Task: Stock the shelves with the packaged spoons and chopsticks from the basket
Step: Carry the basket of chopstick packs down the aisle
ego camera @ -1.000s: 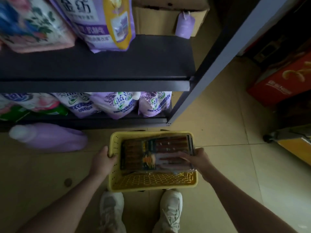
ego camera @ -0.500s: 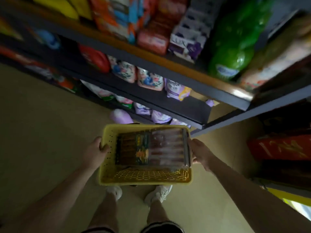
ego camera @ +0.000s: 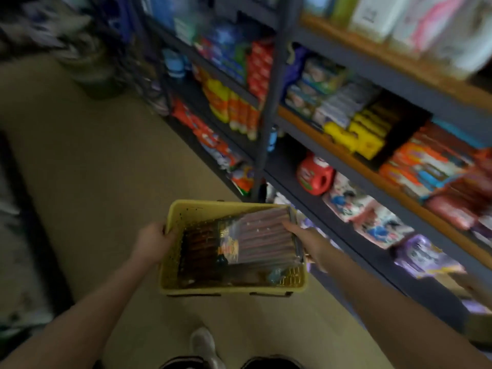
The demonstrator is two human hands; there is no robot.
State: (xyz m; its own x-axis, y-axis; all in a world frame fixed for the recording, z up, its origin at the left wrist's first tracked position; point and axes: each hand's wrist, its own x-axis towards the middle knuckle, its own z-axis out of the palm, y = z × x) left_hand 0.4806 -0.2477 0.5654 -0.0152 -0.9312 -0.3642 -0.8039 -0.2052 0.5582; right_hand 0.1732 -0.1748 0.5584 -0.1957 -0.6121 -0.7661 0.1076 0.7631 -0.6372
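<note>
I carry a yellow plastic basket (ego camera: 202, 209) in front of me, above the floor. My left hand (ego camera: 154, 239) grips its left rim. My right hand (ego camera: 306, 239) holds its right side, fingers against the edge of the packs. Inside lie flat packs of dark chopsticks (ego camera: 263, 241) with a printed label across the middle; the top pack tilts up on the right. Whether spoons lie under them is hidden. The picture is blurred by motion.
Dark metal shelves (ego camera: 269, 102) run along the right, filled with colourful packs, yellow boxes (ego camera: 356, 134), a red detergent jug (ego camera: 315, 177) and purple bags (ego camera: 423, 257). Beige tiled floor (ego camera: 93, 169) stretches to the left and ahead. My shoe (ego camera: 203, 344) shows below.
The view has swung up and left from the low shelf to the aisle and upper shelves. The basket has come up off the floor with both hands on its sides.
</note>
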